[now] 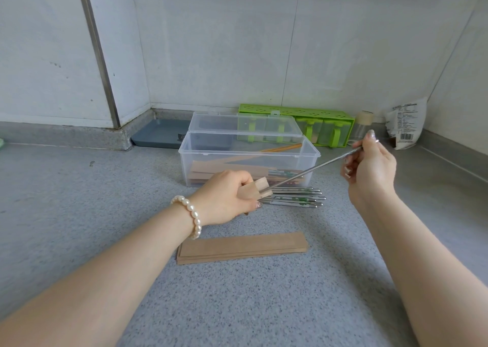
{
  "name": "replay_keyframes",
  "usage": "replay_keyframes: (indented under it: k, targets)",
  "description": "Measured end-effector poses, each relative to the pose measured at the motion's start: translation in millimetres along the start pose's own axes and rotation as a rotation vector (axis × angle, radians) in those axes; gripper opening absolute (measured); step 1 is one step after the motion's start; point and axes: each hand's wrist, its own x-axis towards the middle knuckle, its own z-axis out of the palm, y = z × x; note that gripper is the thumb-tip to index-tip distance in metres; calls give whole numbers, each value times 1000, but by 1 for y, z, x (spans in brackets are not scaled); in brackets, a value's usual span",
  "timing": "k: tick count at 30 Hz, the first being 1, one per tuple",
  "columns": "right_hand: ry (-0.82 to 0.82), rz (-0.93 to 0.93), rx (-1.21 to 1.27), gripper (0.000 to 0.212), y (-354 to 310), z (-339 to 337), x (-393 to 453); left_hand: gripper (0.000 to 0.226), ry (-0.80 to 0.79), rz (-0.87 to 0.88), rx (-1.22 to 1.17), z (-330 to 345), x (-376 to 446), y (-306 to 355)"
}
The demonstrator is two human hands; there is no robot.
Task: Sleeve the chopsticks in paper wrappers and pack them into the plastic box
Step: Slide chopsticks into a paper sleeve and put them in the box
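My left hand (224,196) grips a brown paper wrapper (257,190) by its open end, in front of the clear plastic box (184,159). My right hand (369,167) pinches the top of a pair of metal chopsticks (314,168), whose tips sit at the wrapper's mouth. Several more metal chopsticks (295,197) lie on the counter just before the box. A flat stack of empty wrappers (241,247) lies nearer to me. Inside the box are sleeved chopsticks (224,168); its lid (216,121) stands open at the back.
A green seasoning rack (298,113) with jars stands against the back wall. A small jar (364,126) and a printed bag (405,125) sit at the right. A grey-blue tray (158,133) lies in the left corner. The counter is speckled grey stone.
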Motion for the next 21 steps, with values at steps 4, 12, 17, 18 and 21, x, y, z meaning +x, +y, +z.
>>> replay_keyframes:
  k: [4,12,17,18,21]
  targets:
    - [-75,104,-87,32,4,1,0,10,-42,-6,-93,-2,-1,0]
    - [-395,353,-233,24,4,-3,-1,22,-93,-57,-268,-9,-2,2]
    - [-718,482,-348,17,1,-2,-9,21,-98,-72,-244,-11,-1,0]
    - [-764,492,-360,20,1,-3,-10,21,-100,-73,-241,-11,-1,0]
    - [-884,500,-401,24,-1,-4,-11,22,-112,-79,-245,-13,-2,0]
